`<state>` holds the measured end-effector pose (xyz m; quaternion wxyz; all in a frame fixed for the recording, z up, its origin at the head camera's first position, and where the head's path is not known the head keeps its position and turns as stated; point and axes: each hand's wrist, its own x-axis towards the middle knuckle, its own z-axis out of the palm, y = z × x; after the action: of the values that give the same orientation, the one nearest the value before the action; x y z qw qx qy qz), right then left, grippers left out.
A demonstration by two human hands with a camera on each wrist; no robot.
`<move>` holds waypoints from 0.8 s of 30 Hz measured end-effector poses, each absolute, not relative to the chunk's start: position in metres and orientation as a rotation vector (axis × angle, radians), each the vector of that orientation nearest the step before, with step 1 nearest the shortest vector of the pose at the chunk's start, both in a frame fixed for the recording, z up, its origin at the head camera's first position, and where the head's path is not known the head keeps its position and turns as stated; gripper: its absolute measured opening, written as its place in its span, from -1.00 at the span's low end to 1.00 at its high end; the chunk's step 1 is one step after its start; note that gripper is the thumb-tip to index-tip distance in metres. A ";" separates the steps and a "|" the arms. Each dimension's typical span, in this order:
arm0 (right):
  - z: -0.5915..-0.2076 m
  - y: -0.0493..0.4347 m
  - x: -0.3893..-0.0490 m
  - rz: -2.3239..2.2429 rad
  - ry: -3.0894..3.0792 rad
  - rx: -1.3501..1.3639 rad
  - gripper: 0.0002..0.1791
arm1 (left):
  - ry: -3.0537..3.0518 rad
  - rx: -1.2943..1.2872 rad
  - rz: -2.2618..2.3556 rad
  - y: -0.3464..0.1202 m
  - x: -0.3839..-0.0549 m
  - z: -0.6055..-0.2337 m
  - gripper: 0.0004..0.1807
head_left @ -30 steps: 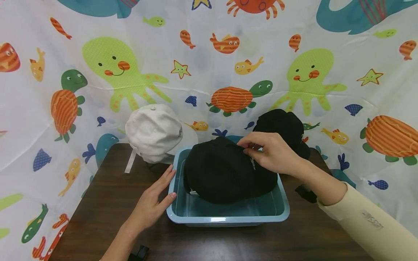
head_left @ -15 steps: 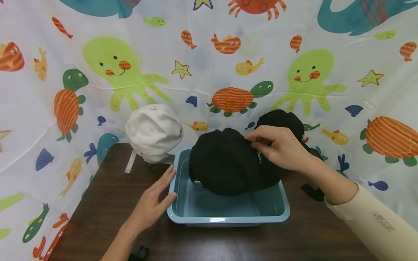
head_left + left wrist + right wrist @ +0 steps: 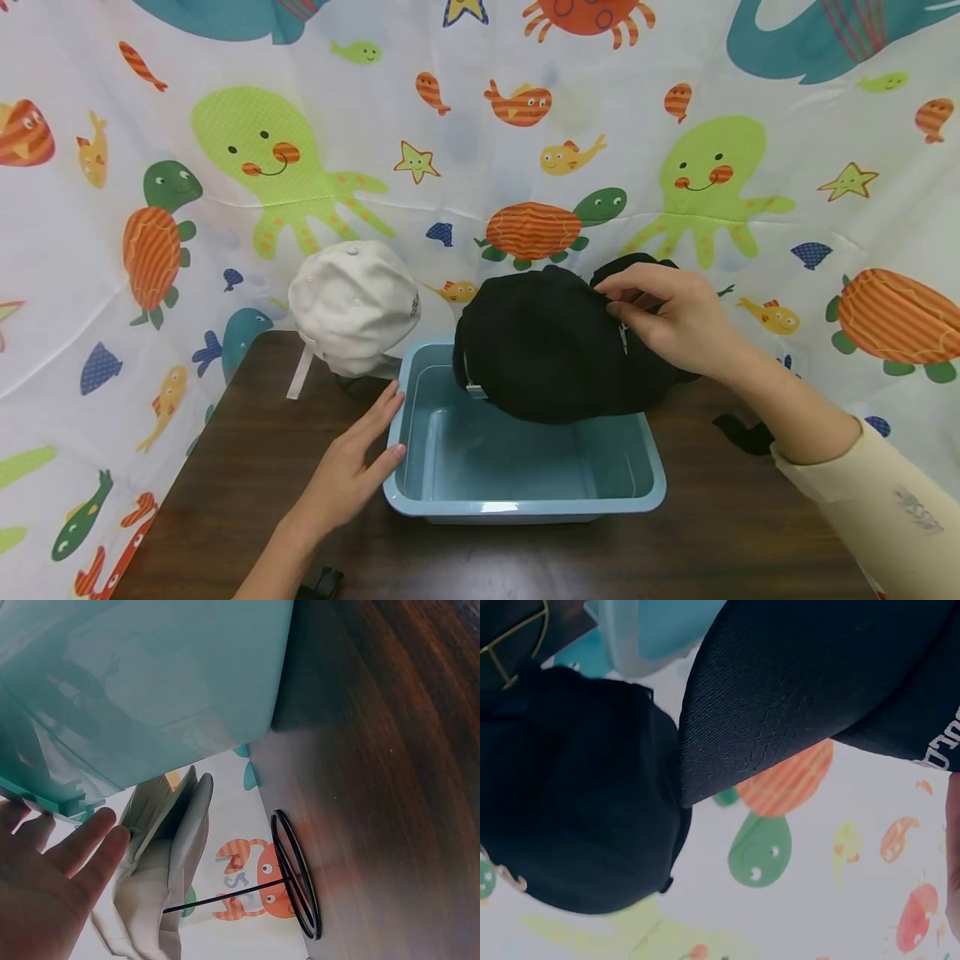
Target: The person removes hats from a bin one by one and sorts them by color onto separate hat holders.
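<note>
A black baseball cap (image 3: pixel 540 350) hangs tilted over the back of the light blue plastic basin (image 3: pixel 525 507), its underside above the basin floor. My right hand (image 3: pixel 675 317) pinches the cap's crown near the white lettering between thumb and fingers. In the right wrist view the cap's stitched brim (image 3: pixel 795 697) reaches close to a second black cap (image 3: pixel 585 795); whether they touch, I cannot tell. My left hand (image 3: pixel 345 467) lies with straight fingers against the basin's left rim. The left wrist view shows its fingertips at that rim.
A white cap (image 3: pixel 352 308) sits back left, beside the basin, on a stand with a black wire base (image 3: pixel 296 874). Another wire base (image 3: pixel 510 645) stands near the second black cap. A sea-animal curtain (image 3: pixel 450 125) hangs behind the dark wooden table (image 3: pixel 247 467).
My right hand has lifted the black cap up and back toward the right, uncovering more of the basin floor. The left hand has stayed at the rim.
</note>
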<state>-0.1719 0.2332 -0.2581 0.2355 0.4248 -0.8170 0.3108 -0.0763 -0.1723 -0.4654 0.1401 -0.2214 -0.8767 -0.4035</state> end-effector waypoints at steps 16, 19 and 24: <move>-0.230 0.263 -0.168 0.781 -2.258 0.955 -0.64 | -2.545 -0.620 -1.153 -0.172 -0.076 -0.466 -0.25; -0.225 0.267 -0.167 0.759 -2.264 0.910 -0.65 | -2.556 -0.617 -1.155 -0.172 -0.076 -0.465 -0.26; -0.218 0.276 -0.168 0.744 -2.257 0.842 -0.67 | -2.567 -0.616 -1.147 -0.172 -0.077 -0.465 -0.26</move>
<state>-0.1679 0.2757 -0.2183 0.3050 0.3181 -0.8525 0.2810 -0.0766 -0.1716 -0.4652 0.1311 -0.2123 -0.8841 -0.3951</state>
